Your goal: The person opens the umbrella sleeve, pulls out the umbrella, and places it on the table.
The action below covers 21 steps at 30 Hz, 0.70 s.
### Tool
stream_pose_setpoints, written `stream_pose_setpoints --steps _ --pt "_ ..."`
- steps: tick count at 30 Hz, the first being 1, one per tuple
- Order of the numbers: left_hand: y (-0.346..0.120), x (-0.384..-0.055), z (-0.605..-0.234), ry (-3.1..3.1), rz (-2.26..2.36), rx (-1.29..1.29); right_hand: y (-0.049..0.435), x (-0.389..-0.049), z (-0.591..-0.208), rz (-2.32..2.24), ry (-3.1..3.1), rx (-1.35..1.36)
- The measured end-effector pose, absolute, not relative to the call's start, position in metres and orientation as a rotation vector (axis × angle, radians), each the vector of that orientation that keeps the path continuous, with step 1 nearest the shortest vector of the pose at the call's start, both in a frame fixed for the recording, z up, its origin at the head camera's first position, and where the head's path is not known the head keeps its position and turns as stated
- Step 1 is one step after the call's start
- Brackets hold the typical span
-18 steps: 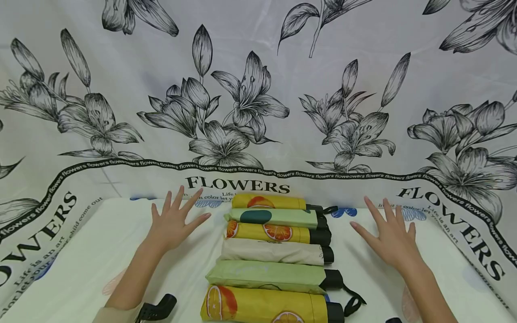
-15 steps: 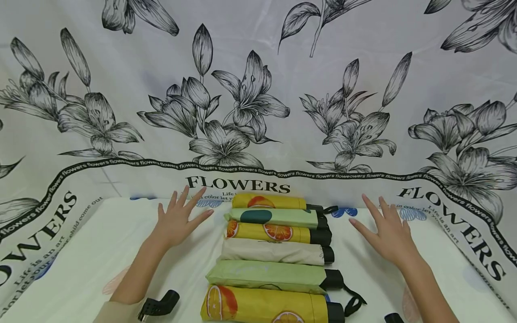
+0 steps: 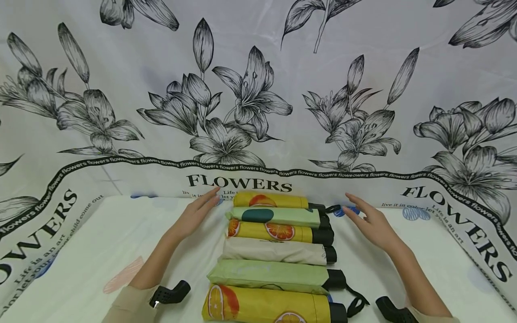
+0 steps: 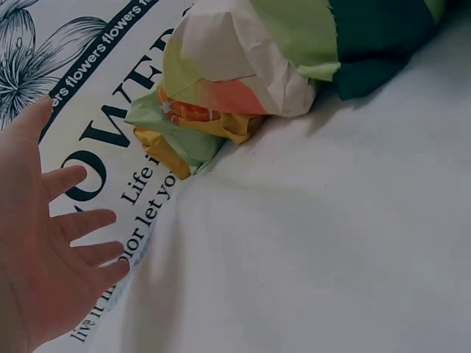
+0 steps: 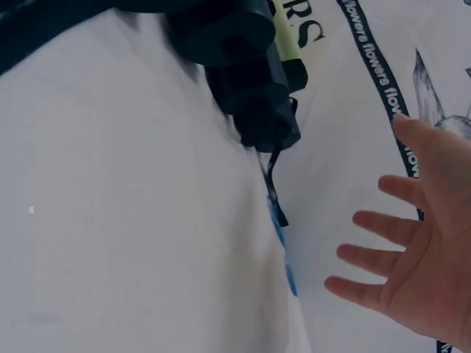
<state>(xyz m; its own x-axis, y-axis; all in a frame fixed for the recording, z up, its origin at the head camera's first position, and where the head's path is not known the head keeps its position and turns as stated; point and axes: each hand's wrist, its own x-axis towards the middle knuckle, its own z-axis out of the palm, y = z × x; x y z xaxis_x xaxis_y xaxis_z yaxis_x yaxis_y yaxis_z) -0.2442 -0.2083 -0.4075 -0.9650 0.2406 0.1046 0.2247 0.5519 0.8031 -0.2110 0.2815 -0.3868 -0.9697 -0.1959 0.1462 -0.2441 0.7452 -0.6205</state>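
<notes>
Several folded umbrellas lie side by side in a column, handles to the right. Farthest is a yellow umbrella (image 3: 274,200), then a light green umbrella with a dark oval (image 3: 295,217), a yellow orange-slice umbrella (image 3: 246,232), a beige umbrella (image 3: 274,251), a plain green umbrella (image 3: 266,274) and a large yellow umbrella (image 3: 258,305) nearest. My left hand (image 3: 194,218) is raised left of the far umbrellas, fingers extended, also spread in the left wrist view (image 4: 51,250). My right hand (image 3: 373,226) hovers right of the black handles, fingers extended; neither hand touches an umbrella.
A white cloth (image 3: 101,242) with faint leaf prints covers the table. Behind it hangs a curtain (image 3: 258,148) printed with black lilies and "FLOWERS". Black camera mounts (image 3: 171,292) sit at both wrists. A strap (image 3: 357,305) loops out from the plain green umbrella's handle.
Both hands have moved inward toward the umbrellas and turned, their palms now facing each other more. The head view has shifted slightly. The umbrellas stay in their places.
</notes>
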Motion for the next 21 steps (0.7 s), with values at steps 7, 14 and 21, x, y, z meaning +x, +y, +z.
stream_pose_setpoints --steps 7,14,21 --pt "-0.199 -0.259 -0.414 2.415 1.777 0.445 0.281 -0.228 -0.401 1.329 -2.75 0.467" --pt "-0.191 -0.269 -0.422 2.305 1.858 0.433 0.282 -0.247 -0.417 1.613 -2.652 0.589" --pt "-0.188 -0.277 -0.427 2.378 1.756 0.407 0.284 -0.262 -0.428 1.761 -2.601 0.651"
